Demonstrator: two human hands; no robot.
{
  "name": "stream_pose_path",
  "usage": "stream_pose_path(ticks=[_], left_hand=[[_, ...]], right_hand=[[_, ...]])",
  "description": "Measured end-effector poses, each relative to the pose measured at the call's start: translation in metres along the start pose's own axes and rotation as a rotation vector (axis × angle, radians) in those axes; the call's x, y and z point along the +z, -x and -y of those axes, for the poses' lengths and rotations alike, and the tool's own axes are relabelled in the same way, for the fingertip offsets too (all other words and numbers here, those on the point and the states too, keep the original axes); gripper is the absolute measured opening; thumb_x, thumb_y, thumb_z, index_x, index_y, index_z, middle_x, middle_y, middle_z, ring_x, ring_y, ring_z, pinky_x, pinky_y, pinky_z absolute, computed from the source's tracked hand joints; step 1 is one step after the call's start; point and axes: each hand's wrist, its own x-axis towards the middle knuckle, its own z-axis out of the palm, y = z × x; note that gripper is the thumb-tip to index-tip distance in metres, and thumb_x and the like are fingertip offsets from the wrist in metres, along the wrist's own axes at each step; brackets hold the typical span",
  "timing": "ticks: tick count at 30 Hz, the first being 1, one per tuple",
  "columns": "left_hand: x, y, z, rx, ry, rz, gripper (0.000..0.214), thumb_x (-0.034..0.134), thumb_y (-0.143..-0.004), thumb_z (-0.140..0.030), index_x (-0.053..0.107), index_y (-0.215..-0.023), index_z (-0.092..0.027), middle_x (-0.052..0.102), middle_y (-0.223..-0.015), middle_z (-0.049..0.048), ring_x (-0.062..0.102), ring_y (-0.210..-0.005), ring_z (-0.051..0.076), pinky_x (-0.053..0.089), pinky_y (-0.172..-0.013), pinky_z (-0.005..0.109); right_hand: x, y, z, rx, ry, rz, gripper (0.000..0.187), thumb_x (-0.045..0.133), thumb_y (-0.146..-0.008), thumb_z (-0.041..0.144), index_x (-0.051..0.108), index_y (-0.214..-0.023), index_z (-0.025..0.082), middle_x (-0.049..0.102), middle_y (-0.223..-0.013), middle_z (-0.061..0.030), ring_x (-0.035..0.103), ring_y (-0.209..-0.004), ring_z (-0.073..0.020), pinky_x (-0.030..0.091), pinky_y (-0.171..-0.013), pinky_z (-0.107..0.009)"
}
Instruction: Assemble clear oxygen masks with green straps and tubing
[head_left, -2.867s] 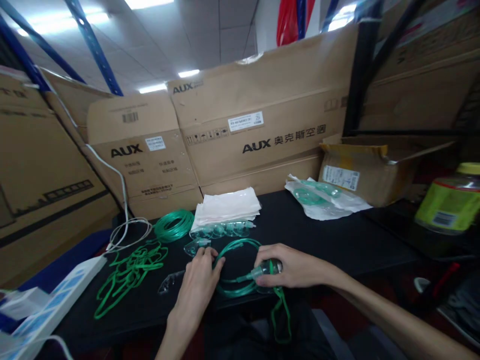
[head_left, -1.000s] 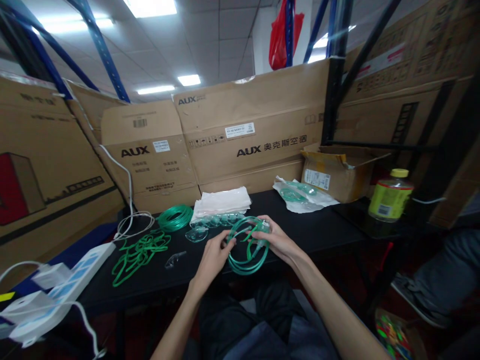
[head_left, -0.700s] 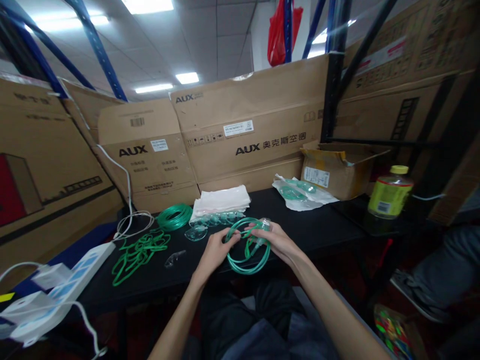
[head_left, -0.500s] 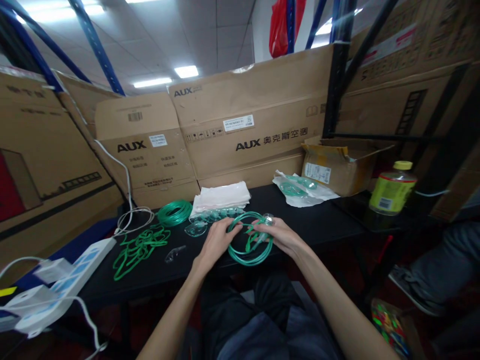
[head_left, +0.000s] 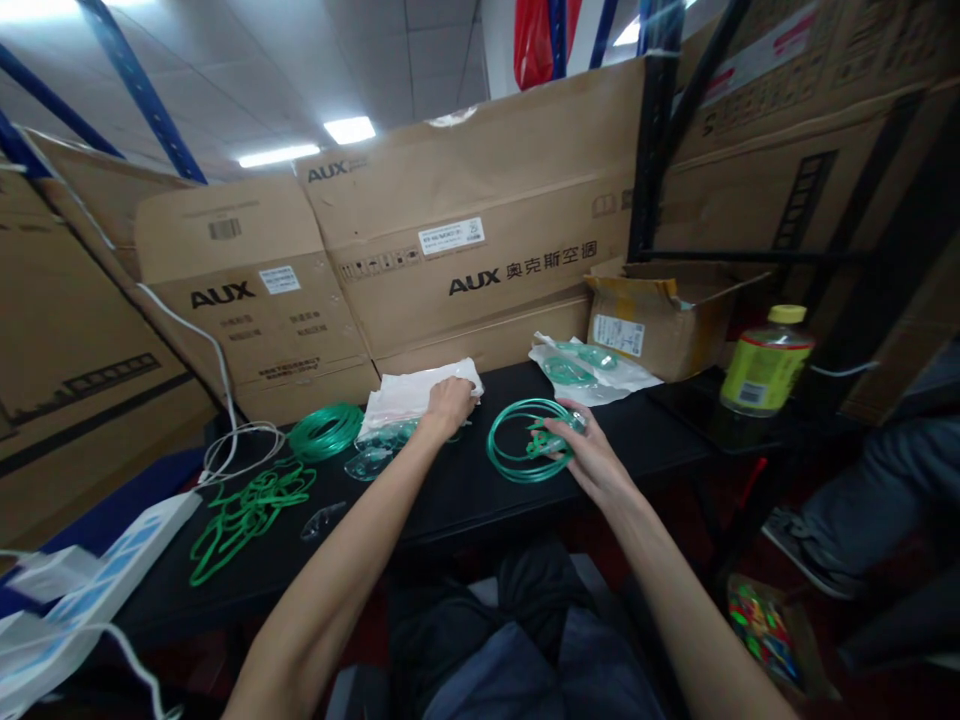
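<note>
My right hand [head_left: 581, 450] is closed on a coil of green tubing [head_left: 517, 452] with a clear mask piece at its end, held just above the black table [head_left: 660, 440]. My left hand [head_left: 448, 400] reaches forward and rests on the stack of clear plastic bags [head_left: 409, 392] near the back of the table, its fingers curled onto the top bag. Clear masks [head_left: 375, 450] lie in a row just in front of that stack.
A second green tubing coil [head_left: 325, 430], loose green straps [head_left: 240, 510] and white cables [head_left: 232, 450] lie at left. A bagged set [head_left: 585, 368], an open carton [head_left: 667, 315] and a yellow-lidded bottle [head_left: 761, 362] sit at right. Big cardboard boxes [head_left: 480, 230] wall the back.
My left hand has let go of the tubing coil and reached forward to the bag stack. My right hand now carries the coil alone, a little further right.
</note>
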Motion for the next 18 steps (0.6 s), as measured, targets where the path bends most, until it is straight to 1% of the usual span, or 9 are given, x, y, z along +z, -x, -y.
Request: stream_pose_path(ticks=[3,5,8,10,12,14,16,18], left_hand=[[0.005,-0.007,0.001,0.018,-0.056,-0.002,0.026,0.055,-0.094,-0.017,0.079,-0.106,-0.013,0.075,-0.11,0.0219,0.07,-0.11,0.033,0.051,-0.09,0.037],[0.002,-0.007,0.003,0.035,-0.077,-0.039,0.03,0.051,-0.095,-0.016,0.078,-0.107,-0.012,0.075,-0.108,0.0232,0.071,-0.107,0.034,0.051,-0.088,0.039],[-0.013,0.0,0.01,0.058,-0.087,-0.125,0.032,0.048,-0.097,-0.017,0.075,-0.114,-0.013,0.075,-0.107,0.0218,0.071,-0.105,0.034,0.052,-0.087,0.039],[-0.026,0.01,0.014,0.08,-0.08,-0.185,0.032,0.047,-0.098,-0.017,0.072,-0.118,-0.015,0.075,-0.11,0.0194,0.071,-0.107,0.032,0.052,-0.089,0.038],[-0.036,0.028,0.016,0.112,-0.065,-0.236,0.031,0.047,-0.1,-0.019,0.07,-0.122,-0.017,0.074,-0.118,0.0162,0.068,-0.112,0.029,0.051,-0.094,0.036],[-0.04,0.055,0.019,0.163,-0.025,-0.296,0.029,0.048,-0.101,-0.022,0.068,-0.121,-0.018,0.072,-0.122,0.0134,0.067,-0.114,0.027,0.05,-0.097,0.036],[-0.038,0.089,0.021,0.243,0.063,-0.377,0.024,0.049,-0.101,-0.023,0.069,-0.114,-0.018,0.073,-0.117,0.012,0.068,-0.111,0.027,0.052,-0.097,0.038],[-0.031,0.126,0.025,0.302,0.156,-0.376,0.023,0.048,-0.1,-0.02,0.069,-0.111,-0.019,0.074,-0.112,0.0101,0.069,-0.106,0.024,0.054,-0.095,0.038]], right_hand=[[0.001,0.002,0.001,0.005,-0.009,0.018,0.064,0.094,-0.059,0.029,0.059,-0.112,0.024,0.074,-0.079,0.0024,0.077,-0.075,-0.0225,0.061,-0.066,-0.032],[0.001,0.001,-0.001,0.013,-0.025,0.004,0.061,0.093,-0.06,0.027,0.06,-0.111,0.022,0.075,-0.078,0.0011,0.077,-0.076,-0.0239,0.062,-0.068,-0.034],[0.001,-0.006,-0.001,0.03,-0.056,-0.025,0.056,0.091,-0.063,0.023,0.06,-0.109,0.02,0.075,-0.076,-0.0001,0.077,-0.075,-0.0252,0.064,-0.071,-0.039],[-0.001,-0.014,0.004,0.045,-0.067,-0.039,0.05,0.089,-0.065,0.019,0.061,-0.105,0.02,0.075,-0.073,-0.0004,0.077,-0.073,-0.0249,0.065,-0.07,-0.04],[-0.003,-0.021,0.015,0.055,-0.068,-0.047,0.043,0.087,-0.066,0.014,0.061,-0.1,0.02,0.075,-0.072,-0.0002,0.077,-0.069,-0.0235,0.066,-0.068,-0.039],[-0.008,-0.025,0.029,0.055,-0.061,-0.045,0.039,0.085,-0.068,0.011,0.062,-0.099,0.02,0.076,-0.073,-0.0006,0.076,-0.068,-0.0221,0.066,-0.067,-0.037],[-0.015,-0.02,0.045,0.052,-0.044,-0.033,0.037,0.083,-0.071,0.012,0.064,-0.101,0.019,0.077,-0.077,-0.0026,0.077,-0.069,-0.0213,0.066,-0.068,-0.034],[-0.024,-0.007,0.058,0.062,-0.011,-0.016,0.035,0.083,-0.074,0.014,0.066,-0.105,0.017,0.078,-0.081,-0.006,0.077,-0.073,-0.0213,0.066,-0.068,-0.031]])
